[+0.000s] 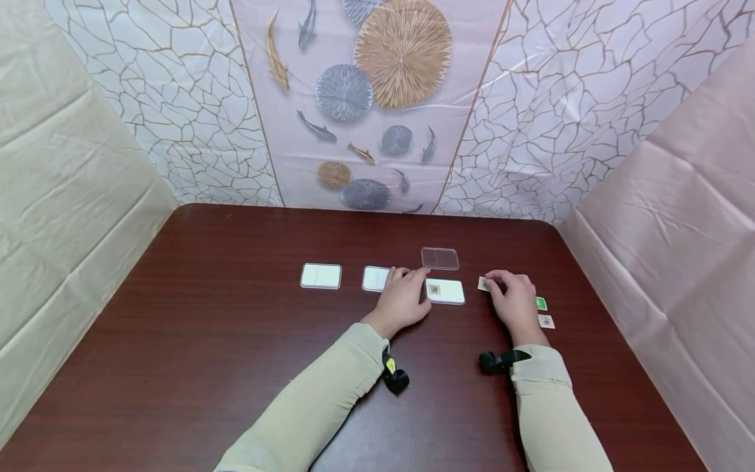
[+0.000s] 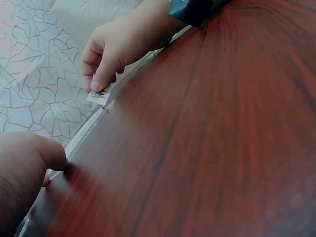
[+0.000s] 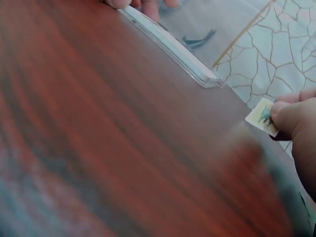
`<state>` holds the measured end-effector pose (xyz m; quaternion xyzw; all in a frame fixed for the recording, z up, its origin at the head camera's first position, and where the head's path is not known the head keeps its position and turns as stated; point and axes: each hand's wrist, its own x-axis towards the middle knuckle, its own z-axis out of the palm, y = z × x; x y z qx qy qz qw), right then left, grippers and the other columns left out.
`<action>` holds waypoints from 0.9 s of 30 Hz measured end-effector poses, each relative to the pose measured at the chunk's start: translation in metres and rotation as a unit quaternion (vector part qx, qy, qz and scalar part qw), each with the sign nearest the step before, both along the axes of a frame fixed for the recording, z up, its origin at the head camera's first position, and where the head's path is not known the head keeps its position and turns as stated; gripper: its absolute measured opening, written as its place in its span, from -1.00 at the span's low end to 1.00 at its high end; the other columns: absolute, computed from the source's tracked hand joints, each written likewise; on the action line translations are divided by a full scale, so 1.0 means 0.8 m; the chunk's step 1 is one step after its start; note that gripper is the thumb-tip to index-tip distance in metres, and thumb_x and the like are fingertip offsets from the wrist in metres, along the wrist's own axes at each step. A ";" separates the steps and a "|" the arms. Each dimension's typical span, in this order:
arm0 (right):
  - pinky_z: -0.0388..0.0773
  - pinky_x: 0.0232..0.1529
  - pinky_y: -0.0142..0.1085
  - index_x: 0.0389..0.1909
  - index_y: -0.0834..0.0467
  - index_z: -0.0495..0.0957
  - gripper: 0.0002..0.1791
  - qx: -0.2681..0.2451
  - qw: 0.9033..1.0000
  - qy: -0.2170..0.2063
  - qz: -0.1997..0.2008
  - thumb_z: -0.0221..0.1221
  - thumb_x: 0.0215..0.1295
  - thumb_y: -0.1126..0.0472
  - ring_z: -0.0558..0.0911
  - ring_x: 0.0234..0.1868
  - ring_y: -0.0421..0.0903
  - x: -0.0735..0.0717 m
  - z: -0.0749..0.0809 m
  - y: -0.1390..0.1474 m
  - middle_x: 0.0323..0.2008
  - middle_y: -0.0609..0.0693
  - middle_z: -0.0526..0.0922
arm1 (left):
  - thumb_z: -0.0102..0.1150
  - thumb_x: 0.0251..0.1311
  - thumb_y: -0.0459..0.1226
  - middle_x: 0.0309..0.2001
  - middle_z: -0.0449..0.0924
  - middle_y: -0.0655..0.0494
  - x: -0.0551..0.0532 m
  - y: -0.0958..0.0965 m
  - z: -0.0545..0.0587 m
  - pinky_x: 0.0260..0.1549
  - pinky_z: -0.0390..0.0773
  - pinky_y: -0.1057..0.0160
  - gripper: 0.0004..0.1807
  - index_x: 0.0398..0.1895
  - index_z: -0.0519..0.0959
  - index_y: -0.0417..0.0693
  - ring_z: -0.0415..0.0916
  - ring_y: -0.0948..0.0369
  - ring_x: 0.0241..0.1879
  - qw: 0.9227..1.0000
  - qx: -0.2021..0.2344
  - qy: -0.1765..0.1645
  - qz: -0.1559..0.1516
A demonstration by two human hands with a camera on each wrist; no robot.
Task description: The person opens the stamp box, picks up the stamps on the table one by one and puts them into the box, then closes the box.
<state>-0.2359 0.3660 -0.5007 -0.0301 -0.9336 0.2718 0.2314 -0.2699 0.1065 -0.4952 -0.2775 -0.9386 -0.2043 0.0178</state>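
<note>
My left hand (image 1: 403, 300) holds the left end of a flat clear case (image 1: 453, 294), its thumb at the near edge and fingers at the far edge. A white insert fills the case, and a small postage stamp (image 1: 434, 290) lies on its left part. To the right, my right hand (image 1: 514, 303) pinches another stamp (image 3: 263, 117) between thumb and fingers. That stamp is pale with a greenish picture and toothed edges. It is held above the table, a short way right of the case's right end.
A clear lid (image 1: 440, 258) lies just behind the case. Two more white-filled cases, one (image 1: 321, 276) far left and one (image 1: 374, 278) partly behind my left hand, lie in a row. A green stamp (image 1: 541, 303) and a pale stamp (image 1: 546, 321) lie right of my right hand.
</note>
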 end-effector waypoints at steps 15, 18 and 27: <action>0.16 0.20 0.28 -0.12 0.12 0.69 -0.86 0.125 0.988 -0.054 -0.071 0.22 0.42 0.20 0.40 0.09 0.34 -0.011 0.005 0.016 -0.03 0.22 0.64 | 0.19 0.29 -0.04 0.33 0.50 0.14 -0.002 0.001 -0.004 0.51 -0.09 -0.01 -0.29 0.50 0.30 0.07 0.31 0.05 0.35 1.000 -0.002 0.012 -0.005; 0.16 0.20 0.28 -0.10 0.11 0.69 -0.85 0.124 0.986 -0.065 -0.086 0.21 0.43 0.20 0.39 0.11 0.35 -0.012 0.005 0.020 -0.01 0.23 0.64 | 0.19 0.30 -0.04 0.33 0.50 0.14 -0.001 0.001 -0.004 0.51 -0.08 -0.01 -0.29 0.50 0.29 0.06 0.31 0.05 0.35 1.000 -0.006 0.011 -0.005; 0.13 0.20 0.30 -0.03 0.14 0.67 -0.79 0.116 0.981 -0.097 -0.121 0.13 0.50 0.17 0.35 0.13 0.38 -0.012 0.012 0.024 0.06 0.27 0.60 | 0.19 0.29 -0.04 0.32 0.51 0.13 -0.002 0.001 -0.002 0.51 -0.08 -0.02 -0.29 0.50 0.30 0.06 0.31 0.05 0.35 1.000 -0.005 0.014 -0.004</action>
